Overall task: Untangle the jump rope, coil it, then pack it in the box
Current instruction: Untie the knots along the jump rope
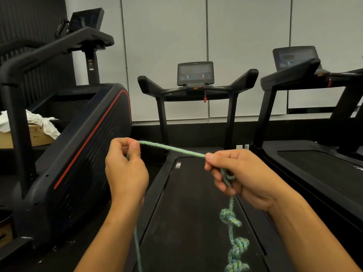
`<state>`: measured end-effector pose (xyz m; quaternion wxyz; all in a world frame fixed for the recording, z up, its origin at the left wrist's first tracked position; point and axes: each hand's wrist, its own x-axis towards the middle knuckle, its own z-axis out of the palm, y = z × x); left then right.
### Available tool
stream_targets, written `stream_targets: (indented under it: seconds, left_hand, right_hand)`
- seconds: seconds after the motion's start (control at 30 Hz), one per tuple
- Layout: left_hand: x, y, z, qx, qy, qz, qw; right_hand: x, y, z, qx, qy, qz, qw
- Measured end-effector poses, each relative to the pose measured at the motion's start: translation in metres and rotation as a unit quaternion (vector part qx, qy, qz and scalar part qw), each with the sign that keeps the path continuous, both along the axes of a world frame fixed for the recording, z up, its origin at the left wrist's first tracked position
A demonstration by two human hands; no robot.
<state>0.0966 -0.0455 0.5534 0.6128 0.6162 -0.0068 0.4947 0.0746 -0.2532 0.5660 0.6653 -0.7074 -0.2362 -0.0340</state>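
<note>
here, counted: two hands, one jump rope, and three knots bunched along its hanging part. the rope is braided in green and blue. a short, taut stretch of it runs between the hands, sloping down slightly from left to right.

the left hand pinches the rope between thumb and curled fingers at its upper end; from there the rope drops behind the hand and forearm and shows again lower down as a thin strand running off the bottom edge. the right hand grips the other end of the taut stretch at thumb and forefinger, with a small loop of rope lying against its curled fingers. below that hand the rope hangs down over the belt, carrying the knots one under another, the lowest at the bottom edge.

around them stand two treadmills: the middle treadmill directly beneath the hands and the right treadmill beside it, each with a console. on the left is a black machine with a red stripe. behind its frame sits a cardboard box with white crumpled paper in it, partly hidden by the machine's upright.
</note>
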Motion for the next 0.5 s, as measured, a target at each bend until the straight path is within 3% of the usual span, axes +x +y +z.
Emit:
stream_targets:
  seconds: [0.07,0.13,0.33,0.43,0.5]
  left_hand:
    - [0.001,0.003,0.001,0.002,0.025,-0.022,0.999]
    - [0.000,-0.001,0.000,0.079,0.051,-0.061,0.994]
    - [-0.012,-0.038,-0.012,0.250,0.027,-0.259,0.933]
    - [-0.009,-0.033,-0.012,0.288,0.025,-0.243,0.926]
    - [-0.007,-0.023,-0.009,0.316,0.024,-0.160,0.935]
  right_hand:
    - [0.001,-0.001,0.001,0.035,0.008,-0.001,0.999]
    - [0.002,0.001,0.000,0.048,0.003,-0.005,0.999]
    - [0.002,0.020,-0.006,0.001,-0.016,-0.023,1.000]
    - [0.004,0.015,-0.007,-0.018,-0.007,-0.042,0.999]
    - [0.007,0.009,-0.007,-0.009,0.009,-0.045,0.999]
